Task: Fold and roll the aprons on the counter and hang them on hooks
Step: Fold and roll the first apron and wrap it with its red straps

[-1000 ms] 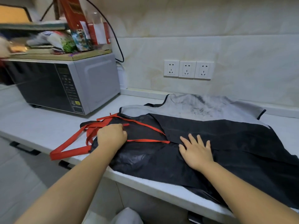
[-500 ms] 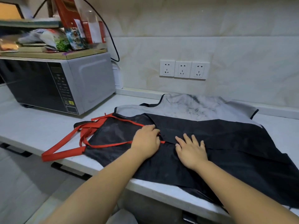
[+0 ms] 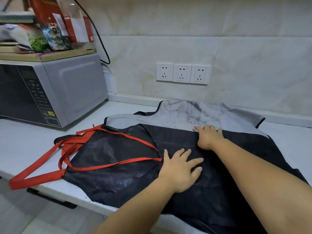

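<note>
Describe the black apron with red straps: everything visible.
The black apron is thin, slightly sheer dark fabric. It lies flat and wrinkled on the white counter, with its near edge overhanging. Its red straps trail left, some lying across the fabric. It overlaps a grey apron behind. The left hand presses flat on it; the right hand touches its far edge.
</note>
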`<state>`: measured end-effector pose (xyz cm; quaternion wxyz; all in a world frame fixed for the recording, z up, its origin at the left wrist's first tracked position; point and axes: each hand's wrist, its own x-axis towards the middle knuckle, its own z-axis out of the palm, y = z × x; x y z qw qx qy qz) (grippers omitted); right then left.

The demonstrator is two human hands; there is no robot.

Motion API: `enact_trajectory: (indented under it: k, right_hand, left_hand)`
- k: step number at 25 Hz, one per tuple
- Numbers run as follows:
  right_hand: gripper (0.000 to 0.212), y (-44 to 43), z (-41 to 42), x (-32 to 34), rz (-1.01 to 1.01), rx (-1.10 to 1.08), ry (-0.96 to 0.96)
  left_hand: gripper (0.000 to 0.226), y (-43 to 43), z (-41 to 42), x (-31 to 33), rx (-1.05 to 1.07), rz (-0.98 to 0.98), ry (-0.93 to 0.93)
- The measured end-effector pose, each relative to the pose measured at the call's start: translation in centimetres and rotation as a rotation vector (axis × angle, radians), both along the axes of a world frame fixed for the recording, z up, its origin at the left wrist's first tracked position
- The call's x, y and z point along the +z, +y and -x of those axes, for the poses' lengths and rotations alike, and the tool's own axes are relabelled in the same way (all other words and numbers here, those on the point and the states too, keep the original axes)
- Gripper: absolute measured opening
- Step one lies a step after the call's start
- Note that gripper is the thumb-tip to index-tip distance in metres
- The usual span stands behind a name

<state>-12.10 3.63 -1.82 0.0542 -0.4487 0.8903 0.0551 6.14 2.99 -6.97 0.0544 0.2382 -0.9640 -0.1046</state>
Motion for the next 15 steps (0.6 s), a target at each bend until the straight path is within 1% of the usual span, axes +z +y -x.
enact_trajectory:
  k: [2,3,5,6,8,9,11,13,14,15]
  right_hand:
    - [0.064,-0.2,0.2,0.4,-0.038,0.001,0.06]
    - [0.057,0.0,0.2,0.8,-0.031,0.011,0.089]
    - [0.037,0.7,0.2,1.9,0.046,0.068,0.164]
    - [0.027,1.5,0.2,2.5,0.097,0.11,0.194]
    - [0.014,3.4,-0.1,3.4,0.17,0.199,0.211]
    - [0.014,4.7,-0.4,3.6,0.178,0.234,0.224]
    - [0.016,7.1,-1.2,3.1,0.174,0.289,0.311]
    - [0.019,8.9,-1.9,2.0,0.187,0.3,0.391]
    - [0.02,9.4,-2.3,1.4,0.207,0.297,0.402]
    - [0.02,9.7,-2.7,0.7,0.249,0.297,0.397]
  left_hand:
    - [0.046,-0.1,0.1,0.0,-0.005,-0.014,-0.005]
    - [0.047,-0.1,0.1,0.0,-0.011,-0.026,-0.005]
    - [0.048,-0.5,0.2,0.1,-0.009,-0.048,-0.003]
    - [0.048,-0.6,0.3,0.1,0.014,-0.052,0.016]
    - [0.046,-1.2,0.3,0.0,0.156,-0.023,0.125]
    - [0.044,-1.4,0.3,-0.1,0.264,-0.006,0.216]
    - [0.041,-1.8,0.0,-0.1,0.451,0.009,0.389]
    - [0.028,-1.7,-0.5,0.1,0.545,-0.014,0.517]
    - [0.021,-1.4,-0.7,0.4,0.565,0.012,0.586]
    - [0.021,-1.1,-0.7,0.7,0.544,0.078,0.66]
